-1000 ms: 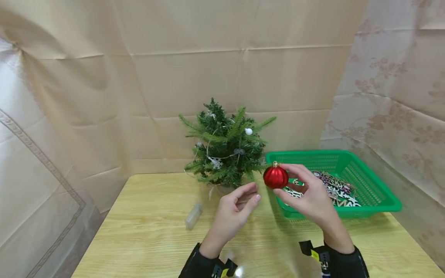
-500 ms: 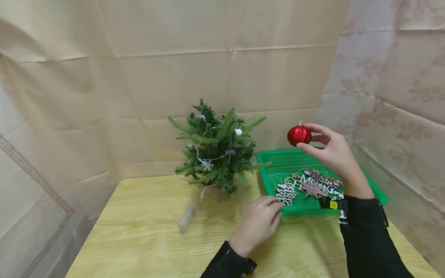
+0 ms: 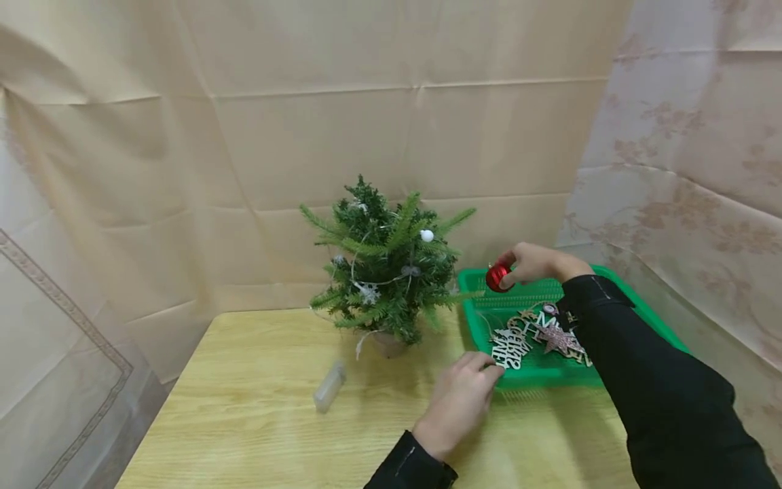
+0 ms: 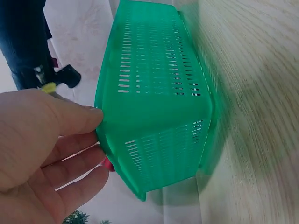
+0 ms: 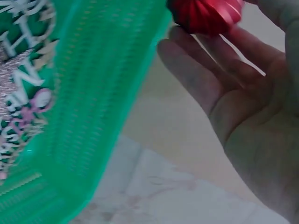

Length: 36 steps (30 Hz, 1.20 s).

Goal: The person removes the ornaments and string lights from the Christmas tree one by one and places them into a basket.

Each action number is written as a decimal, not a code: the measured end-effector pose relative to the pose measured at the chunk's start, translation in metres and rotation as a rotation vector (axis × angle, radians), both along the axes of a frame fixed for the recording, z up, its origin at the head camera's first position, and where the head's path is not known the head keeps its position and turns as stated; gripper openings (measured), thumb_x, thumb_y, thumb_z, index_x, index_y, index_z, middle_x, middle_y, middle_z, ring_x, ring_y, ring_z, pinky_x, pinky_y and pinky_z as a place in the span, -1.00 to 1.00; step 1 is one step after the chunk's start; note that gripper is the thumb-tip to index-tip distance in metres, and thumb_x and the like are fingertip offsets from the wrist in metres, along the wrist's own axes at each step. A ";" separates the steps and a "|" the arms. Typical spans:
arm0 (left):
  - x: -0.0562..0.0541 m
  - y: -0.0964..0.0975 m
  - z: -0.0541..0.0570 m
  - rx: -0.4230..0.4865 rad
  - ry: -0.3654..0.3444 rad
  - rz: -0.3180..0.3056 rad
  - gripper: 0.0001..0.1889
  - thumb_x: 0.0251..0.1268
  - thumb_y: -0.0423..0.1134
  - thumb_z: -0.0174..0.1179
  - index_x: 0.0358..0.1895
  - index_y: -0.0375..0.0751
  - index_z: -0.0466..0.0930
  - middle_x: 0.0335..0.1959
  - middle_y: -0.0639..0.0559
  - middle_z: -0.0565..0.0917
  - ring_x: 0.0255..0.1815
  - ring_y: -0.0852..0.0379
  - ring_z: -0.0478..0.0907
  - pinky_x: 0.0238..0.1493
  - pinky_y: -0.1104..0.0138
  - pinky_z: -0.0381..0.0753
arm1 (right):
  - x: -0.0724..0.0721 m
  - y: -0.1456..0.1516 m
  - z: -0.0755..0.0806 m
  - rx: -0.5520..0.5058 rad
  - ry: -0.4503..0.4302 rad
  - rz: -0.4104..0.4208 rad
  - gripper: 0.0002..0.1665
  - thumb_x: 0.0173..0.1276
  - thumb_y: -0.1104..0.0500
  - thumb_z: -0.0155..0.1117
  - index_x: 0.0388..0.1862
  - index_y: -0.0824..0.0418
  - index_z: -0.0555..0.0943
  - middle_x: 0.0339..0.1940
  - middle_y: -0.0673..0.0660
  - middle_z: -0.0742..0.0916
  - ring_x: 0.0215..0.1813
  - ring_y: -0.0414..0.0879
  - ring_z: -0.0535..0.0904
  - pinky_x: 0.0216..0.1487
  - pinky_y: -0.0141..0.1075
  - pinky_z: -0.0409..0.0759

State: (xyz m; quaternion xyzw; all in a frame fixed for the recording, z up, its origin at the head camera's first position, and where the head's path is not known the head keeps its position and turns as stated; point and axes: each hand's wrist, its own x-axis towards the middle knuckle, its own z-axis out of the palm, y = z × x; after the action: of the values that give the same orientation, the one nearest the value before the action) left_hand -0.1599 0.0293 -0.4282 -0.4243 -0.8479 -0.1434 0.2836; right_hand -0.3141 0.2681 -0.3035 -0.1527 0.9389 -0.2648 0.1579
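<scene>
My right hand (image 3: 530,263) holds a shiny red Christmas bauble (image 3: 497,278) over the far left edge of the green plastic basket (image 3: 550,379). In the right wrist view the ribbed bauble (image 5: 205,16) shows at the top, between fingers and thumb. My left hand (image 3: 458,401) grips the basket's front left corner; the left wrist view shows its thumb over the rim (image 4: 102,135) and fingers on the outer side. Inside the basket lie white word cutouts (image 3: 510,348) and a pinkish glitter star (image 3: 554,337), partly covered by my right sleeve in the head view.
A small green Christmas tree (image 3: 391,265) with a string of lights stands left of the basket. A clear, oblong box (image 3: 330,387) lies on the wooden table (image 3: 244,414). Cloth hangs behind and at both sides.
My left hand has moved right from beside the tree to the basket corner. My right hand rose with the bauble, then reached forward and lowered it behind the basket's contents.
</scene>
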 end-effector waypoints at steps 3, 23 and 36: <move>0.000 0.000 -0.001 -0.007 0.030 0.014 -0.80 0.23 -0.28 0.42 -0.09 0.03 0.80 -0.09 0.17 0.69 -0.03 0.26 0.61 -0.03 0.56 0.58 | -0.009 0.004 -0.017 0.047 -0.145 -0.021 -0.37 0.33 0.25 0.39 0.28 0.56 0.47 0.12 0.40 0.66 0.06 0.14 0.63 0.02 0.02 0.69; 0.004 0.000 -0.003 0.011 0.047 0.035 -0.71 0.12 -0.35 0.44 -0.08 0.04 0.79 -0.08 0.19 0.68 -0.05 0.29 0.61 -0.12 0.60 0.58 | -0.028 0.001 -0.076 0.299 -0.276 -0.106 -0.25 0.33 0.15 0.45 0.39 0.46 0.44 0.05 0.26 0.71 -0.09 0.03 0.69 -0.17 -0.14 0.70; 0.005 0.001 -0.002 0.000 0.004 0.032 -0.78 0.24 -0.33 0.39 -0.08 0.01 0.79 -0.09 0.18 0.68 -0.07 0.28 0.61 -0.13 0.60 0.58 | -0.019 -0.005 -0.076 0.223 -0.299 -0.128 -0.21 0.38 0.14 0.44 0.42 0.52 0.36 0.23 0.45 0.59 -0.05 0.11 0.70 -0.08 -0.11 0.72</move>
State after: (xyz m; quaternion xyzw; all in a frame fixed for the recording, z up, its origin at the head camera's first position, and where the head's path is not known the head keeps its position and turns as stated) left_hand -0.1547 0.0300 -0.4302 -0.4111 -0.8540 -0.1379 0.2874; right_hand -0.3327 0.2631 -0.3797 -0.0331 0.9363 -0.1886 0.2943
